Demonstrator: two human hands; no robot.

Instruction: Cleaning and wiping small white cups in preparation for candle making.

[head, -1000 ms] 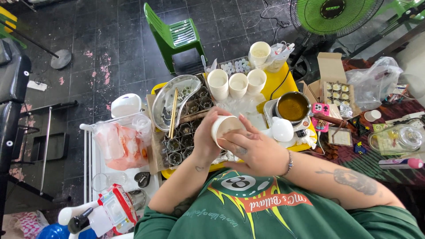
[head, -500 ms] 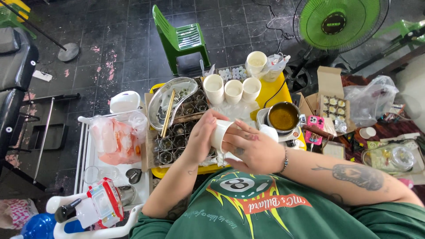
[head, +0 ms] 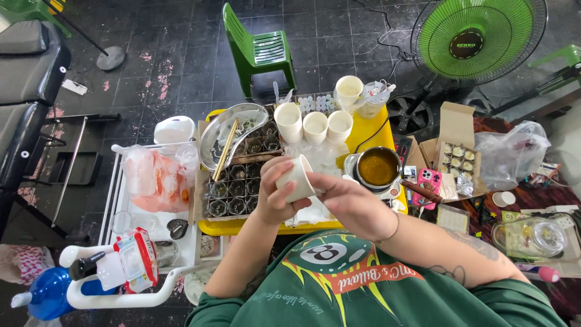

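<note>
Cup [head: 296, 178] tipped sideways since earlier frame, mouth toward left; left hand [head: 273, 197] gripped it, right hand [head: 345, 203] pinched base.

The lower side of the white paper cup [head: 296, 177] is hidden inside the grip of the left hand [head: 273, 197], and the right hand [head: 348, 203] covers its base end. What the cup holds cannot be told. The yellow surface [head: 369, 130] is mostly buried under trays and cups. The contents of the small dark cups in the tray [head: 233, 189] are too small to make out. The green fan [head: 478, 36] is cut off by the top edge.
</note>
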